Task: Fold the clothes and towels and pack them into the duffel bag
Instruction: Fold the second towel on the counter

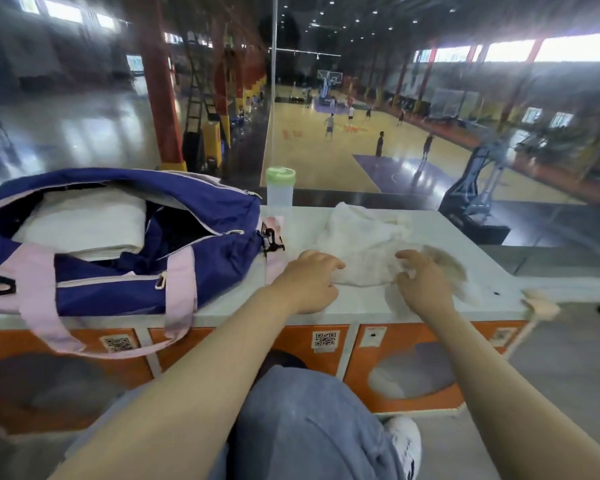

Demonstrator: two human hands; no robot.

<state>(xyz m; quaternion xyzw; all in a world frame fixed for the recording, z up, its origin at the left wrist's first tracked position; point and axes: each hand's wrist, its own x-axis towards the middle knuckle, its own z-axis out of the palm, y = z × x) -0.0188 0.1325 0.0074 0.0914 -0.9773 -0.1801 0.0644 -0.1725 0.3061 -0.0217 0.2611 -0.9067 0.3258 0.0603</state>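
Flattening comes first: white garment (361,244) lies crumpled on the counter (430,303), right of the duffel bag (118,237). Left hand (309,285) and right hand (423,285) rest at its near edge, fingers loosely curled, grip unclear.

Clear plastic bottle with pale green lid (280,187) upright at 12 o'clock on the white countertop (465,258), at its far edge. Orange cabinet front with QR-code stickers (326,344) below, 6 o'clock. Beyond glass, wooden basketball court (326,157) with small players, 12–1 o'clock; grey hoop stand (478,188) at 2 o'clock. Red pillar (160,98) at 11 o'clock.
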